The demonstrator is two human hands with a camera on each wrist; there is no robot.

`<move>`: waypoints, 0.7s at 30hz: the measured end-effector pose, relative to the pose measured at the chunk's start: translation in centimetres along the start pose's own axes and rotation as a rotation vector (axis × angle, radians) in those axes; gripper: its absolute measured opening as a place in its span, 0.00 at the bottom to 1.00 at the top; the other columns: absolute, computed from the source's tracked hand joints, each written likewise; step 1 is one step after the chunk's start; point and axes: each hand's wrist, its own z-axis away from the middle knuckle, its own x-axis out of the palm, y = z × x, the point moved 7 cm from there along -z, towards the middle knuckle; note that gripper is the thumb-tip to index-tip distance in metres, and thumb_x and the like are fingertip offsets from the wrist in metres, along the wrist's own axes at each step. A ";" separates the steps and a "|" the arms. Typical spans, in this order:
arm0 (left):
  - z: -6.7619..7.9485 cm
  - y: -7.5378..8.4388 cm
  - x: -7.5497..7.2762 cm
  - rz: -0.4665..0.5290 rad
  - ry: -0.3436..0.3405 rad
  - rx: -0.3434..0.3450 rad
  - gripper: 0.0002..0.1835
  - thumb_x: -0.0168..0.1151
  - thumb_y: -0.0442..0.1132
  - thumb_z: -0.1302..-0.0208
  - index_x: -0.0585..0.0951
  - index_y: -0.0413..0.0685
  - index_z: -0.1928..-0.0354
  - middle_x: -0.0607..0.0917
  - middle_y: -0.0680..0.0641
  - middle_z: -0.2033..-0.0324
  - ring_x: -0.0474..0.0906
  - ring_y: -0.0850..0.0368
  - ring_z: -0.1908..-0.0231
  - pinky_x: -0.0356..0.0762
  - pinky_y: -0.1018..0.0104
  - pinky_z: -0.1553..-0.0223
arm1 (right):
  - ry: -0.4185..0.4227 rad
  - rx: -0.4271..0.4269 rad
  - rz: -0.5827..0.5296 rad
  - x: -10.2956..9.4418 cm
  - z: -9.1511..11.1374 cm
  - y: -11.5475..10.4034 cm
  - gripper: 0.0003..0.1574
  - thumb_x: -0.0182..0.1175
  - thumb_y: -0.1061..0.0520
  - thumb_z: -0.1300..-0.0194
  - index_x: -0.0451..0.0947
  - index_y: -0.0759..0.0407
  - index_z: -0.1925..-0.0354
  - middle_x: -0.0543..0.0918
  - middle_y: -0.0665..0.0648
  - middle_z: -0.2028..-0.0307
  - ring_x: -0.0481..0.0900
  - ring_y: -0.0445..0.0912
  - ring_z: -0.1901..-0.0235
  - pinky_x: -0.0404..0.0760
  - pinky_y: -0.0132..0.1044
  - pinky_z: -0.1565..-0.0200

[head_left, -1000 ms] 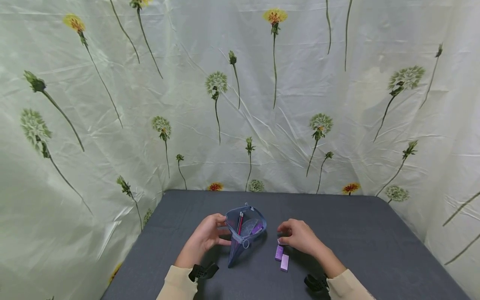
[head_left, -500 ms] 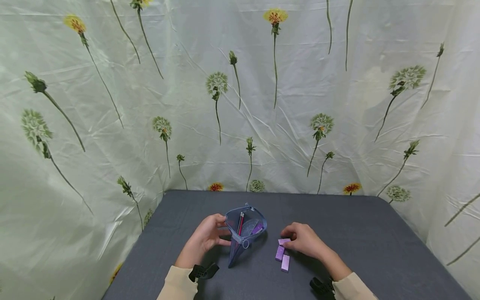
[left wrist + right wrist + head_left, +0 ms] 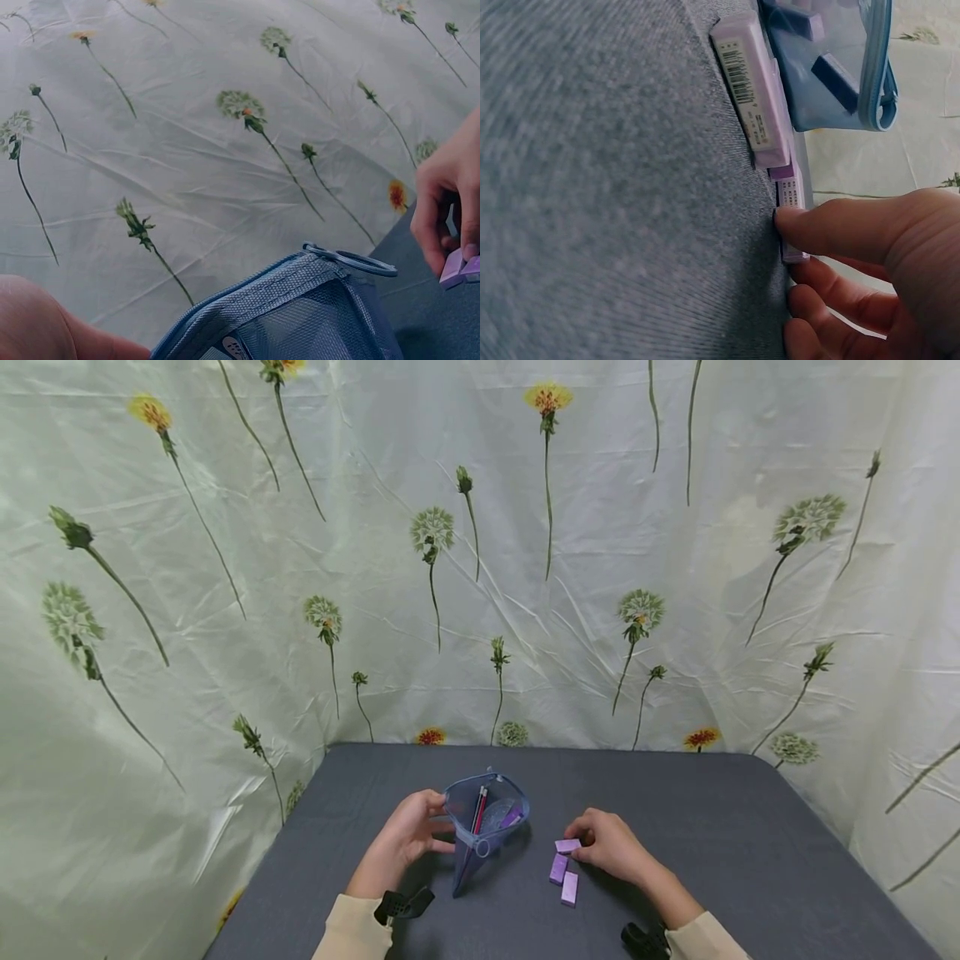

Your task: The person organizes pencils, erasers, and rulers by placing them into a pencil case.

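My left hand (image 3: 408, 835) holds the left side of a blue translucent mesh pencil pouch (image 3: 468, 841), whose zipped mouth stands open. Inside the pouch lie pencils (image 3: 479, 810) and a purple piece (image 3: 512, 816). My right hand (image 3: 611, 845) pinches a small lilac eraser (image 3: 567, 845) on the table, thumb on the near side and fingers beyond. Two more erasers lie closer to me, a purple one (image 3: 558, 868) and a paler one (image 3: 569, 888). In the right wrist view the nearest eraser (image 3: 754, 94) shows a barcode.
A dark grey cloth covers the table (image 3: 712, 827). Behind it hangs a pale curtain (image 3: 375, 568) printed with dandelions. Black straps (image 3: 405, 903) sit on both wrists, below cream sleeves.
The right hand has drawn slightly right and towards me, and the eraser under its fingertips now shows fully above the other two. The pouch has shifted a little left with my left hand.
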 end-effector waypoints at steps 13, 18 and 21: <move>0.1 0.4 -0.6 -0.037 0.064 0.002 0.11 0.44 0.40 0.26 0.74 0.45 0.66 0.71 0.26 0.44 0.69 0.21 0.42 0.78 0.32 0.58 | -0.006 0.012 -0.018 0.1 0.2 0.0 0.15 0.74 0.66 0.49 0.87 0.51 0.63 0.77 0.46 0.69 0.75 0.42 0.69 0.73 0.36 0.68; -0.1 0.2 -0.7 -0.062 0.076 -0.004 0.15 0.44 0.40 0.26 0.71 0.34 0.51 0.70 0.26 0.43 0.71 0.23 0.44 0.80 0.36 0.59 | -0.007 0.036 -0.038 0.0 0.2 0.2 0.14 0.75 0.66 0.48 0.87 0.52 0.63 0.77 0.47 0.69 0.76 0.43 0.69 0.74 0.36 0.67; -0.2 0.3 -0.6 -0.086 0.080 -0.001 0.18 0.45 0.40 0.25 0.68 0.30 0.45 0.71 0.27 0.45 0.74 0.24 0.46 0.80 0.38 0.59 | -0.002 0.040 -0.036 0.0 0.3 0.3 0.13 0.75 0.65 0.48 0.86 0.52 0.63 0.77 0.47 0.69 0.76 0.43 0.69 0.74 0.36 0.68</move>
